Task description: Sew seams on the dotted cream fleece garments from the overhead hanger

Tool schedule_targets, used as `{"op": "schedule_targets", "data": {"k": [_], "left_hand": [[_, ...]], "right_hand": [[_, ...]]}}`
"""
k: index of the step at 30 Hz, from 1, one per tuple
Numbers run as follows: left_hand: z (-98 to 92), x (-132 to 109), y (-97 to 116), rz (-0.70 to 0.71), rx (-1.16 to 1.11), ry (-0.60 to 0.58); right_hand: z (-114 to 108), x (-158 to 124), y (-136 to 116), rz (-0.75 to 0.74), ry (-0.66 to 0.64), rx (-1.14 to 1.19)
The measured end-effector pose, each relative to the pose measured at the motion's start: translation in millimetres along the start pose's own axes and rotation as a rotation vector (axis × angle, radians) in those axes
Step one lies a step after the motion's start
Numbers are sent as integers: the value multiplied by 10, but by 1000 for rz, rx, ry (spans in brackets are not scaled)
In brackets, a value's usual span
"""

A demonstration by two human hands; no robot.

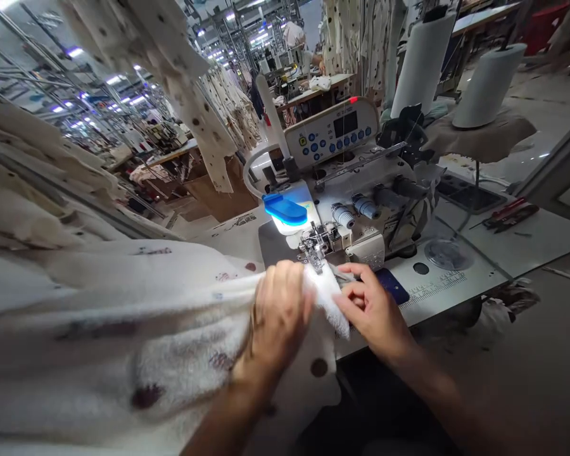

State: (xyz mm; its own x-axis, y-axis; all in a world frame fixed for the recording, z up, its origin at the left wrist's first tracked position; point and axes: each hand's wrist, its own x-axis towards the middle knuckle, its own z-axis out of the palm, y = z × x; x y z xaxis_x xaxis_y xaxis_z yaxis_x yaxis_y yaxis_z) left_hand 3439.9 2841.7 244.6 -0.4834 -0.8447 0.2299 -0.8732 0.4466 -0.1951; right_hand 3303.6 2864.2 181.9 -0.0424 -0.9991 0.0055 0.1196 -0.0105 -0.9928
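White fuzzy fabric [190, 361] with dark spots spreads across the left and reaches the sewing machine [361, 183]. My left hand [282, 310] is closed on this fabric just in front of the needle area, its fingers slightly blurred. To the right of the presser foot [316, 250], my right hand [370, 307] pinches the fabric's narrow end between thumb and fingers. The strip under the foot is brightly lit. A blue guard [285, 209] sits above and behind the foot. What lies beneath my left palm is hidden.
Two thread cones [420, 63] stand behind the machine at the right. A dark blue object [392, 285] lies beside my right hand. Red-handled tools [510, 212] rest on the table's right side. Spotted fabric [194, 107] hangs at upper left. A person [297, 41] is far back.
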Motion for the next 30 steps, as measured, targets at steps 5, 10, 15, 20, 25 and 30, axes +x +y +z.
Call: {"op": "schedule_targets", "data": {"k": [5, 10, 15, 20, 25, 30], "left_hand": [[150, -472, 89, 304, -243, 304], [203, -446, 62, 208, -359, 371], [190, -486, 180, 290, -337, 421], [150, -578, 319, 187, -347, 465], [185, -632, 383, 199, -470, 524], [225, -702, 419, 264, -344, 576]], "right_hand": [[44, -273, 78, 73, -93, 298], [48, -130, 287, -15, 39, 33], [-29, -249, 259, 69, -321, 65], [-177, -461, 108, 128, -356, 46], [-262, -490, 26, 115, -354, 5], [-275, -524, -45, 169, -379, 113]]}}
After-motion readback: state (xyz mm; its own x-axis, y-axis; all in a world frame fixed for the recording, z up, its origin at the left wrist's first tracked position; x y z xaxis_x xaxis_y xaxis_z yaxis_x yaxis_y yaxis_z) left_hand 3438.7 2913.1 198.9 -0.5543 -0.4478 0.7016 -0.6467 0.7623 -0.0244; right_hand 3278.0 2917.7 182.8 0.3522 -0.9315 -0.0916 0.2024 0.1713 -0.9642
